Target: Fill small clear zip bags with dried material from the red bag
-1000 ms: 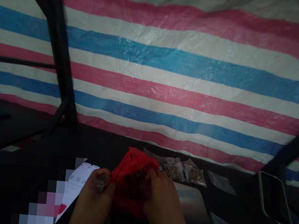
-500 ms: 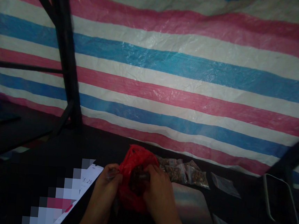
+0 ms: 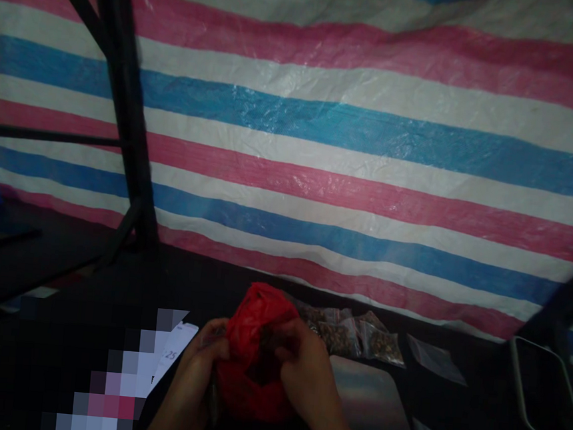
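Observation:
A red plastic bag (image 3: 253,399) stands with its mouth open towards me, dark contents inside. My left hand (image 3: 201,361) is closed at the bag's left edge. A bit of clear plastic shows by its fingers, too dim to make out fully. At the right of the mouth, my right hand (image 3: 306,364) has its fingers bent together, partly inside the bag. Whatever is between those fingertips is hidden in shadow. Just beyond this hand lie several small clear zip bags (image 3: 383,344) filled with brownish pieces.
A flat silvery plate-like object (image 3: 370,403) lies right of my right hand. Flat clear bags (image 3: 437,359) and a dark phone-like device (image 3: 546,395) lie farther right. On the left is a lit, partly pixelated screen (image 3: 169,352). Behind hangs a striped plastic sheet (image 3: 349,127) with dark posts (image 3: 121,93).
My right hand has shifted slightly up and right at the bag's mouth; the dark cylinder-like shape by its fingers no longer shows. The red bag's top has folded over somewhat. The view moved slightly.

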The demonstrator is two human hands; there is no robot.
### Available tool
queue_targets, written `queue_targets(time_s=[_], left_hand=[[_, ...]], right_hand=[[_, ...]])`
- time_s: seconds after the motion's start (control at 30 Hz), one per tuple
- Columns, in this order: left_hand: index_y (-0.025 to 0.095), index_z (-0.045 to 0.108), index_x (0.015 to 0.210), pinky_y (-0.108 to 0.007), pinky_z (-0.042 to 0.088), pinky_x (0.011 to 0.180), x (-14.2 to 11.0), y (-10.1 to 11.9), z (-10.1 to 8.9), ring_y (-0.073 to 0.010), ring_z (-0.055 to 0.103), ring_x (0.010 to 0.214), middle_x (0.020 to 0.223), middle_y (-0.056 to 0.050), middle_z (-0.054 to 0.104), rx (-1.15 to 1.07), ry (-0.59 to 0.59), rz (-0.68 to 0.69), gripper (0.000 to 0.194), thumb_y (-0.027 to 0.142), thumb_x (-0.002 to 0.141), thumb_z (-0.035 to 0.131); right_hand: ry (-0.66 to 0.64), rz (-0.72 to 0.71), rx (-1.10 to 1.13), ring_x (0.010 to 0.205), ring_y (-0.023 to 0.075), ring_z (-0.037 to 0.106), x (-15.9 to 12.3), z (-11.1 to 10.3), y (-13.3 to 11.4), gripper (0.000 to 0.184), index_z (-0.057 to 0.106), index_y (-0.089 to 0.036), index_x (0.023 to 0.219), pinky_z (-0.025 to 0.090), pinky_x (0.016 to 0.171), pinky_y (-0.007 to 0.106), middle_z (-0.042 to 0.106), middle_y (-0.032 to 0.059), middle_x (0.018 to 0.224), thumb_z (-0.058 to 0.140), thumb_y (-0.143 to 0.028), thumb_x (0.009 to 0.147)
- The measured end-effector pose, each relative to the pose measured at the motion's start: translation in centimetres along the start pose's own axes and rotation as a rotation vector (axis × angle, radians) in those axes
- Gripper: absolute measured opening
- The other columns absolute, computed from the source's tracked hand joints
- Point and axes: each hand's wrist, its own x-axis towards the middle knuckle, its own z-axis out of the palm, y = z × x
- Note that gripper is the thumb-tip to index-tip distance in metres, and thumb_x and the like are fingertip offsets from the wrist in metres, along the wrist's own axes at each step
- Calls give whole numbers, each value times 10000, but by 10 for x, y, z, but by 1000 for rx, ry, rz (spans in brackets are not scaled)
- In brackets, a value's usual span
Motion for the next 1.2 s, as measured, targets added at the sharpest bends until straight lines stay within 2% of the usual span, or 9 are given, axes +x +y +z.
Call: queue_targets(time_s=[0.1, 0.23, 0.4, 0.5, 0.63, 0.77, 0.93, 1.07, 1.2], left_hand=[[228, 670, 1010, -278, 566, 613, 0, -1, -5, -191, 739, 698, 812, 35, 749, 51, -39, 33, 406, 152, 613, 711], [229, 640, 1013, -268, 571, 655, 3, -3, -9, -177, 718, 737, 844, 36, 737, 153, -8, 152, 368, 234, 669, 768], [251, 575, 1139, -285, 584, 694, 2, -5, -6, -198, 709, 792, 863, 38, 722, 253, 15, 312, 581, 414, 666, 872], [247, 586, 1118, -299, 584, 690, -3, -6, -4, -210, 710, 801, 883, 17, 719, 310, -11, 351, 533, 490, 727, 856], [255, 576, 1151, -341, 592, 787, -5, -10, -7, -232, 729, 902, 991, -16, 730, 434, -113, 367, 389, 501, 884, 715], [242, 574, 1179, -363, 577, 909, -5, -9, -9, -253, 729, 1051, 1122, -55, 728, 466, -119, 375, 368, 386, 856, 676], [236, 573, 1176, -361, 594, 883, -7, -5, -6, -254, 744, 1025, 1104, -58, 734, 455, -132, 376, 362, 371, 852, 665], [239, 578, 1176, -371, 598, 905, -8, -4, -3, -274, 740, 1091, 1142, -71, 740, 441, -125, 380, 360, 353, 848, 674], [248, 606, 1146, -386, 608, 877, -10, 0, -2, -296, 749, 1056, 1104, -74, 757, 444, -87, 378, 383, 417, 823, 721]], right_hand=[[-61, 21, 148, 1032, 223, 773, 1, -4, 1, 356, 721, -208, 1009, 561, 902, 306, 825, 48, 1050, 564, -16, 753], [-156, 34, 324, 1054, 234, 760, -1, -18, 1, 348, 719, -184, 1005, 543, 944, 338, 814, 71, 1066, 562, -23, 740], [-220, -43, 408, 1067, 252, 721, -8, -32, -11, 300, 744, -216, 1042, 511, 965, 378, 793, 50, 1089, 633, -106, 787], [-211, -68, 332, 1025, 246, 706, -12, -29, -29, 310, 750, -250, 1054, 507, 937, 376, 781, 25, 1061, 650, -109, 797], [-62, -215, 42, 1086, 269, 683, -16, -17, -49, 383, 741, -275, 1037, 477, 979, 421, 768, 26, 1093, 596, -17, 794], [11, -490, -202, 1107, 270, 692, -18, -9, -53, 459, 742, -290, 1041, 452, 989, 448, 786, 18, 1163, 502, 46, 842], [72, -605, -278, 1088, 244, 721, -18, -5, -51, 515, 768, -318, 1127, 457, 953, 412, 800, 8, 1212, 489, 41, 884], [67, -570, -251, 1107, 241, 725, -17, -6, -51, 488, 778, -345, 1147, 458, 987, 415, 801, -2, 1226, 504, -4, 929], [113, -390, -140, 1173, 256, 704, -14, -20, -47, 400, 798, -329, 1109, 465, 1046, 409, 797, 14, 1225, 568, -58, 925]])
